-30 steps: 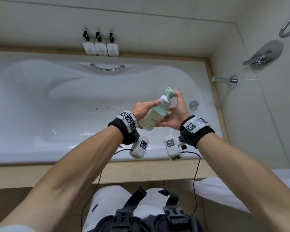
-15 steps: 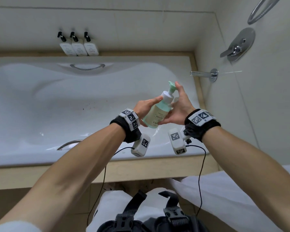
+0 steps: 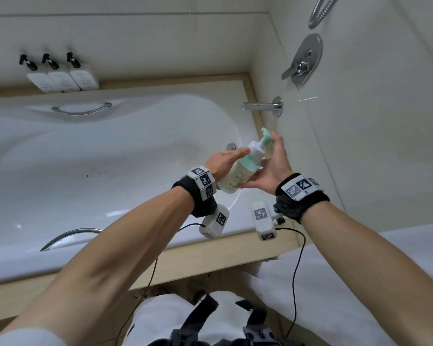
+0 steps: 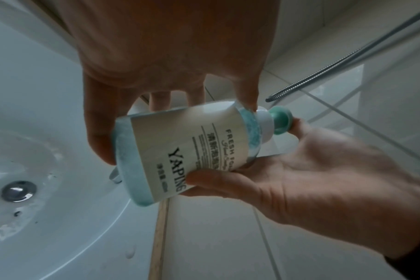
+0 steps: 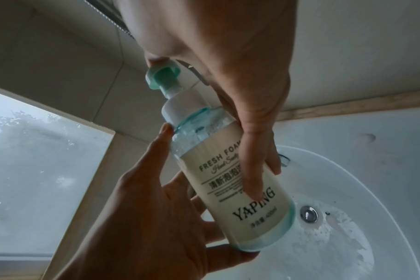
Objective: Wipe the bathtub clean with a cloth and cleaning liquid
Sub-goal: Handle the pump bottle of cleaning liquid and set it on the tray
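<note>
A pale green pump bottle [image 3: 239,171] of foam cleaner is held tilted over the tap end of the white bathtub [image 3: 85,151]. My left hand [image 3: 223,161] holds its body, thumb on one side and fingers behind it [image 4: 249,94]. My right hand [image 3: 275,166] grips it from the other side, with the thumb [image 5: 252,170] on the label and a fingertip at the green pump head [image 5: 163,75]. Dark specks [image 3: 86,176] dot the tub floor. A white cloth [image 3: 360,283] lies outside the tub at the lower right.
The drain [image 4: 17,191] sits below the bottle amid wet patches. On the right wall are a spout [image 3: 260,106], a mixer lever [image 3: 301,66] and a shower hose [image 3: 320,13]. Three dispensers [image 3: 60,76] hang at the back. Grab handles [image 3: 81,109] line the tub.
Both hands have carried the bottle to the right, toward the spout and drain end. The grip of both hands on the bottle looks the same.
</note>
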Demonstrator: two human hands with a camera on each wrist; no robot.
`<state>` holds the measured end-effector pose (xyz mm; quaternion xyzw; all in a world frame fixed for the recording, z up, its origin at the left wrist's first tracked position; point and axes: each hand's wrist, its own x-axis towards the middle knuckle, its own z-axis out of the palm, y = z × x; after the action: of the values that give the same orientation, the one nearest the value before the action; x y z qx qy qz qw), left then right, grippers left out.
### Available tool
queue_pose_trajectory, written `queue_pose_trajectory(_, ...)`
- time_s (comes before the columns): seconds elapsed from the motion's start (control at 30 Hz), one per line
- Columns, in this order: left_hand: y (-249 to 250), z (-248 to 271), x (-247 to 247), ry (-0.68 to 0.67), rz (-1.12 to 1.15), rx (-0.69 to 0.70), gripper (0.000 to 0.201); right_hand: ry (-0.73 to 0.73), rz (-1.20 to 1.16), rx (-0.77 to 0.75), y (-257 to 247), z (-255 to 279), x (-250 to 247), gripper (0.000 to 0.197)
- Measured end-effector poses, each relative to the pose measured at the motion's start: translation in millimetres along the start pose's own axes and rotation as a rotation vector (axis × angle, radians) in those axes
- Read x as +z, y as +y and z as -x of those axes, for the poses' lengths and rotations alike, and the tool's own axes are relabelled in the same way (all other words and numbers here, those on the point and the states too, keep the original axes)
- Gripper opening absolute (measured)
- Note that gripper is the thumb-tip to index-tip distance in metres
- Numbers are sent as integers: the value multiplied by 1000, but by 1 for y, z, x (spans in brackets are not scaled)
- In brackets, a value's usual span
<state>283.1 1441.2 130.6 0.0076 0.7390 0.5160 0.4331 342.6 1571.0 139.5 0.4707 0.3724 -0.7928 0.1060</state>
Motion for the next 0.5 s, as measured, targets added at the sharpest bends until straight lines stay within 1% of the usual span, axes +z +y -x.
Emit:
queue_pose_trajectory(0.13,8,-10,21,-37,-8,8,43,78,-24,-52,-6,1,-22,90)
queue_pose_trajectory(0.27,12,-18,40,-50,-52,33,41,116,-75,-66,-8,-2,-41,89)
queue_pose_trajectory(0.37,11,-21,50,-80,-67,32,42,122,-100,-56,-6,-2,-53,93)
queue_pose_trajectory(0.5,6,-19,55,-169,-133,-36,42,93,-167,-9,3,2,-72,99)
